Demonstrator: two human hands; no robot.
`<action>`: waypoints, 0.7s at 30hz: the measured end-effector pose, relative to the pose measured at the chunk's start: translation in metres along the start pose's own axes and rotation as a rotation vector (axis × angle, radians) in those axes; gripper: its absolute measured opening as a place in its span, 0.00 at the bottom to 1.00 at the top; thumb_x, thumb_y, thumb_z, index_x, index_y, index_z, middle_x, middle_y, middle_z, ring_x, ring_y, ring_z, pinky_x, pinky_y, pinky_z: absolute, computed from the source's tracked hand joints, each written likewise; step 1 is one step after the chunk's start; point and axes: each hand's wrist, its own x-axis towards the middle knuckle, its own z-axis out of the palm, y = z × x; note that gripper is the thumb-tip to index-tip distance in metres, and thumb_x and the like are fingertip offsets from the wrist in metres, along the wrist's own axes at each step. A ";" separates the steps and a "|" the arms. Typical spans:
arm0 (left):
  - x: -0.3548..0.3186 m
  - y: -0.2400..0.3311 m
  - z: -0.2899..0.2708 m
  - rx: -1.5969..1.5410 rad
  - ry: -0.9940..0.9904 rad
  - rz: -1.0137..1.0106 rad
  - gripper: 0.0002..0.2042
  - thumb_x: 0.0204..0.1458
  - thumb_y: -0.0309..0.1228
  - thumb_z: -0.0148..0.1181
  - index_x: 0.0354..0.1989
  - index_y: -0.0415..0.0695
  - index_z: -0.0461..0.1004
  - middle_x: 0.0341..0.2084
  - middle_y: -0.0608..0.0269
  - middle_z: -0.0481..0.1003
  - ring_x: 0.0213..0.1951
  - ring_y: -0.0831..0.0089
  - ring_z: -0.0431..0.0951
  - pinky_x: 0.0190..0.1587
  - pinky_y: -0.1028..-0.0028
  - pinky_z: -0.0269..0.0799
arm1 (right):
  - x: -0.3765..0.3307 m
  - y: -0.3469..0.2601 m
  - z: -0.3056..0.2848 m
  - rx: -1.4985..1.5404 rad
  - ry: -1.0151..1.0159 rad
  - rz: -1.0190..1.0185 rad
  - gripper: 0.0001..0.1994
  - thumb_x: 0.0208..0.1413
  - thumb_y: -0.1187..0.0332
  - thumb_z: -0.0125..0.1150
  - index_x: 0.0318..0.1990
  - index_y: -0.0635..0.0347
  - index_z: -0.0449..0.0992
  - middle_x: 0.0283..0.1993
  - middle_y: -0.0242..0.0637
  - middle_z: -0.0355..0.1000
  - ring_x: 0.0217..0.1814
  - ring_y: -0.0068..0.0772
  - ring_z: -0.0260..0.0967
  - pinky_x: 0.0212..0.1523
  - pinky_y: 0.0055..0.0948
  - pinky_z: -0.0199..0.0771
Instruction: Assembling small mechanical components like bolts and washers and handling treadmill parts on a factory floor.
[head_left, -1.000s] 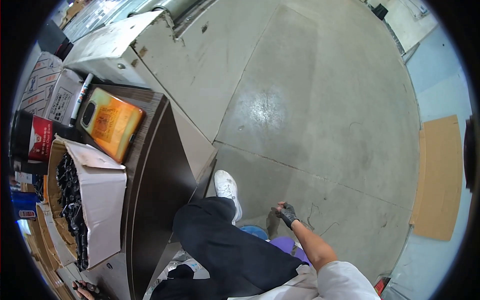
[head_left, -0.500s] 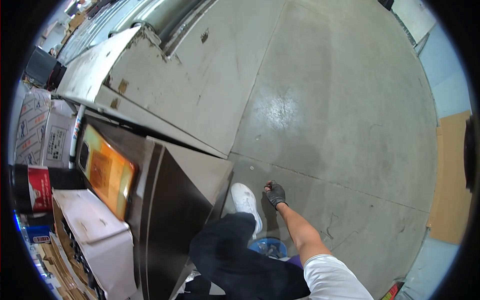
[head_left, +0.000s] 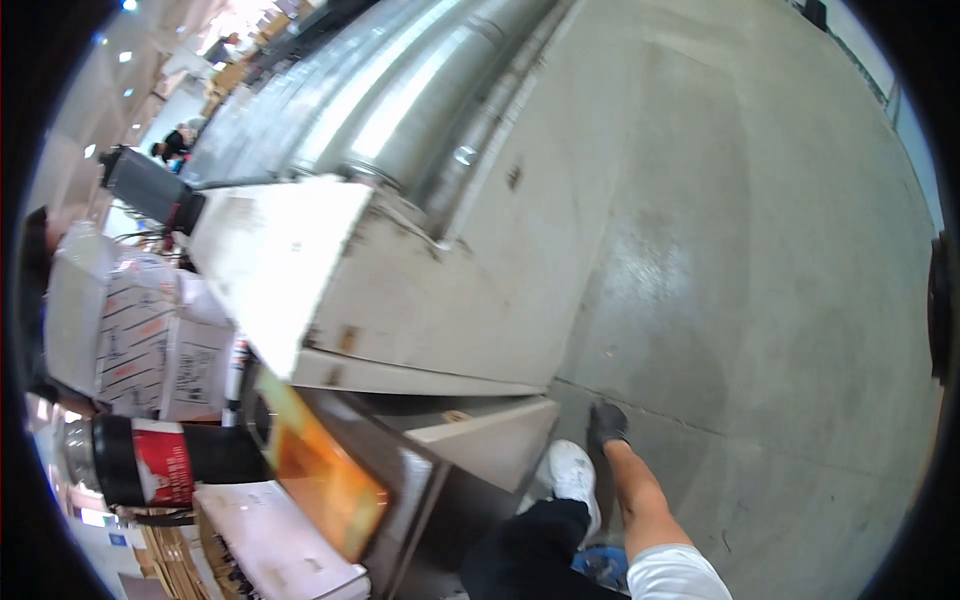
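Right hand: the right hand (head_left: 607, 423), in a dark glove, hangs at the end of a bare forearm, low and right of centre. It holds nothing; the fingers look loosely curled, though the glove is too small and dark to be sure, so I cannot tell whether it is open or closed.
Left hand: not in view.
Near foot: a white shoe (head_left: 575, 476) just left of the gloved hand, planted on the concrete floor (head_left: 760, 300), dark trouser leg (head_left: 530, 550) below it.
Nearest thing to the hand: a pale slab edge (head_left: 490, 440) of the worn white machine housing (head_left: 340, 290), just left of the shoe and apart from the hand.
How it would handle: by my judgement stiff, heavy and fixed in place; its scuffed corners look hard, and the flat top edge is the only obvious place for a palm.
Near left: an orange jug (head_left: 320, 480) lying tilted on a dark surface, beside a dark can with a red label (head_left: 160, 462) and an open white carton (head_left: 270, 545).
Further left: stacked white boxes (head_left: 150, 340).
Far: a long shiny metal duct (head_left: 400, 90) running away up the scene.
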 end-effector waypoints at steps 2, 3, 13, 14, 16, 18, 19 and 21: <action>-0.007 0.001 -0.004 -0.143 0.020 -0.095 0.16 0.66 0.33 0.51 0.55 0.35 0.73 0.49 0.49 0.76 0.52 0.57 0.74 0.59 0.64 0.67 | -0.008 0.010 -0.002 -0.012 0.017 -0.043 0.05 0.49 0.71 0.58 0.35 0.56 0.77 0.36 0.53 0.77 0.41 0.59 0.76 0.43 0.52 0.75; -0.010 0.004 -0.015 -0.206 0.027 -0.143 0.16 0.66 0.33 0.51 0.55 0.35 0.73 0.49 0.49 0.76 0.52 0.57 0.74 0.59 0.64 0.67 | -0.017 0.011 -0.003 0.099 0.026 -0.049 0.04 0.50 0.70 0.58 0.33 0.56 0.77 0.34 0.53 0.76 0.40 0.59 0.76 0.42 0.52 0.74; -0.015 0.036 -0.011 -0.412 0.012 -0.085 0.15 0.60 0.41 0.62 0.49 0.46 0.74 0.30 0.68 0.73 0.25 0.76 0.66 0.28 0.75 0.61 | -0.200 -0.128 -0.252 1.305 0.073 -0.330 0.08 0.57 0.78 0.63 0.43 0.61 0.73 0.38 0.38 0.76 0.38 0.29 0.76 0.43 0.32 0.79; -0.015 0.030 -0.009 -0.448 -0.005 -0.043 0.13 0.61 0.41 0.61 0.47 0.46 0.74 0.28 0.70 0.71 0.22 0.78 0.62 0.25 0.76 0.57 | -0.226 -0.140 -0.285 1.257 0.146 -0.404 0.08 0.57 0.79 0.63 0.42 0.61 0.73 0.38 0.38 0.76 0.38 0.29 0.76 0.44 0.32 0.79; -0.013 0.026 -0.020 -0.535 -0.053 -0.083 0.13 0.59 0.37 0.63 0.48 0.46 0.74 0.30 0.68 0.73 0.23 0.75 0.66 0.26 0.75 0.60 | -0.260 -0.159 -0.318 1.197 0.249 -0.606 0.09 0.55 0.79 0.65 0.42 0.60 0.74 0.39 0.39 0.77 0.38 0.30 0.76 0.41 0.30 0.78; -0.010 -0.004 -0.019 -0.640 -0.102 -0.138 0.13 0.57 0.34 0.64 0.49 0.46 0.74 0.31 0.65 0.74 0.24 0.72 0.70 0.26 0.73 0.64 | -0.290 -0.177 -0.346 1.103 0.356 -0.816 0.09 0.54 0.78 0.66 0.42 0.59 0.75 0.39 0.39 0.78 0.39 0.30 0.77 0.39 0.29 0.78; -0.008 -0.020 -0.019 -0.598 -0.113 -0.072 0.14 0.62 0.35 0.58 0.52 0.43 0.73 0.34 0.67 0.74 0.30 0.77 0.70 0.33 0.76 0.65 | -0.304 -0.190 -0.359 0.862 0.476 -0.970 0.09 0.54 0.79 0.65 0.41 0.59 0.75 0.40 0.41 0.77 0.36 0.33 0.77 0.38 0.30 0.79; -0.013 -0.019 -0.022 -0.532 -0.149 0.003 0.15 0.66 0.36 0.54 0.56 0.41 0.72 0.37 0.69 0.74 0.35 0.81 0.71 0.40 0.78 0.67 | -0.331 -0.214 -0.381 0.444 0.706 -1.214 0.09 0.53 0.79 0.65 0.40 0.57 0.74 0.39 0.41 0.76 0.31 0.40 0.77 0.33 0.31 0.79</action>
